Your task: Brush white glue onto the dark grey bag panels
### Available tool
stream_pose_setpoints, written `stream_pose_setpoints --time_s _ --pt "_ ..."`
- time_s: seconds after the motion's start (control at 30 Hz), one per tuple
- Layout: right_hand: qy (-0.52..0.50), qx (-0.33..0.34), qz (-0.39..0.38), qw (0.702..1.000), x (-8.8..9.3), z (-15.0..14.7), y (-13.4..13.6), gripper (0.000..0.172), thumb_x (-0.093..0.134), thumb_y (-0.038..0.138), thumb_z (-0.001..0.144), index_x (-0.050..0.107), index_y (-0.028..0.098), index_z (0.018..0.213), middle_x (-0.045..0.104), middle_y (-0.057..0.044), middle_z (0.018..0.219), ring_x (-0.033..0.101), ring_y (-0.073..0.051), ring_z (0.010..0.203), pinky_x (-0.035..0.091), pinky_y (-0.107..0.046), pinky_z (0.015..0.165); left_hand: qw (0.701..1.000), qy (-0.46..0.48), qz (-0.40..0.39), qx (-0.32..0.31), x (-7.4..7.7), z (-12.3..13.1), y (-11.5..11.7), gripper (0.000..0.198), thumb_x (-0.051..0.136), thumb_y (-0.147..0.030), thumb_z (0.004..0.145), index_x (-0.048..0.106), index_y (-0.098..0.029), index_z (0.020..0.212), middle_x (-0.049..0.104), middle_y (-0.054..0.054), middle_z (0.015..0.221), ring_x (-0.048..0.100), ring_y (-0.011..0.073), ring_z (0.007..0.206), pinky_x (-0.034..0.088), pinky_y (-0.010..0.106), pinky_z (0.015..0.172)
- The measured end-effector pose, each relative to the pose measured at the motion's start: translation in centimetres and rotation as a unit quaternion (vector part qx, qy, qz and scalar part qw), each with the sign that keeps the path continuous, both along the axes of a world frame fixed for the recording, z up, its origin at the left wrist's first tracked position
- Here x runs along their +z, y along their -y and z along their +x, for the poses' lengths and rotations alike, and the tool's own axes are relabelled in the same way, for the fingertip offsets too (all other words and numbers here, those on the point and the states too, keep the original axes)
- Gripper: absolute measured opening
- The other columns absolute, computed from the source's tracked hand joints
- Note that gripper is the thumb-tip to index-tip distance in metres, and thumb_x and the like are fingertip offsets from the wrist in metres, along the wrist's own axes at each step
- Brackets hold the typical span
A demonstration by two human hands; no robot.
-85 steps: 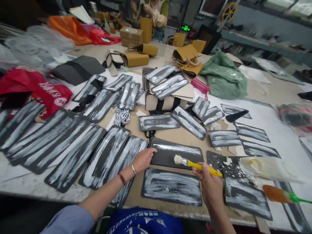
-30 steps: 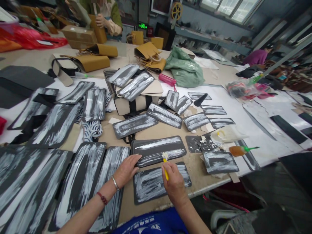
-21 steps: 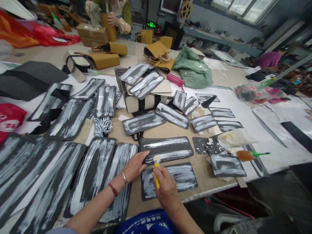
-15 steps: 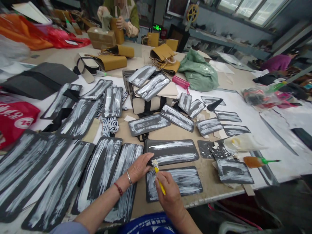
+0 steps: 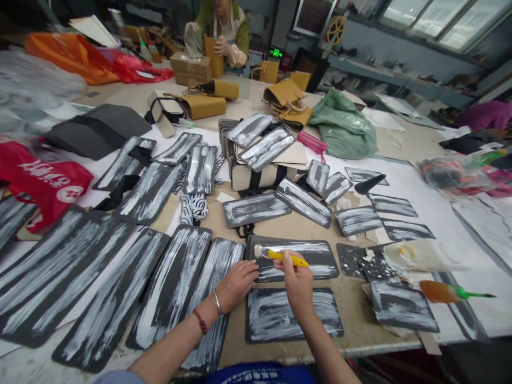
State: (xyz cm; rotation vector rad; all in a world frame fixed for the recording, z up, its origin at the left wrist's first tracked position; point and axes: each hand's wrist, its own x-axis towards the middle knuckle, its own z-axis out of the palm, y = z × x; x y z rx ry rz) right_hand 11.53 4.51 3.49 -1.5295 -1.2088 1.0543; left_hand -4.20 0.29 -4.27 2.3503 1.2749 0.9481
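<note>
Left hand (image 5: 238,280): grip spread flat, fingertips pressing the left end of the dark panel (image 5: 320,257) onto the desk (image 5: 360,332).
Right hand (image 5: 298,281): grip pinching the yellow handle of the brush (image 5: 286,258).
Brush: bristles on the panel's upper left corner, handle lying sideways.
Just changed: half a second ago the bristles sat at the lower left corner, handle pointing at the person; they have swung up.
Meaning: likely a fresh stroke; both long edges carry white streaks, the middle band looks dark.
Nearby: coated panel (image 5: 294,316) just below; glue pouch (image 5: 416,255) to the right.
</note>
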Motion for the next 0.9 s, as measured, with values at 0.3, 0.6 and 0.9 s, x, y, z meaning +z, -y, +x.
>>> stream_pose_setpoints --time_s 0.3,0.6,0.9 --pt "0.076 -0.044 0.011 0.996 0.5 2.8 -0.2 0.041 0.053 0.055 0.076 0.058 0.016 0.085 0.062 -0.007 0.079 0.061 -0.018 0.061 0.052 -0.033 0.063 1.0 -0.022 -0.01 0.009 0.1 0.3 -0.4 0.018 0.05 -0.012 0.08 0.056 -0.014 0.096 0.061 0.01 0.101 0.054 0.0213 0.104 0.049 0.04 0.087" --pt "0.049 -0.043 -0.044 0.997 -1.3 4.9 0.7 0.039 0.056 0.053 0.074 0.058 0.016 0.084 0.064 -0.006 0.076 0.062 -0.019 0.06 0.053 -0.034 0.061 1.0 -0.021 0.013 0.011 0.2 0.2 -0.5 0.017 0.049 -0.012 0.081 0.057 -0.015 0.095 0.061 0.01 0.098 0.055 0.021 0.1 0.05 0.039 0.086" --pt "0.226 -0.146 -0.027 0.963 0.3 16.0 -2.5 0.054 0.048 0.068 0.07 0.058 0.016 0.084 0.064 -0.006 0.064 0.063 -0.025 0.062 0.05 -0.038 0.065 0.999 -0.013 0.041 0.019 -0.1 0.3 -0.3 0.018 0.044 -0.012 0.083 0.056 -0.015 0.095 0.061 0.009 0.098 0.056 0.0205 0.1 0.052 0.037 0.086"
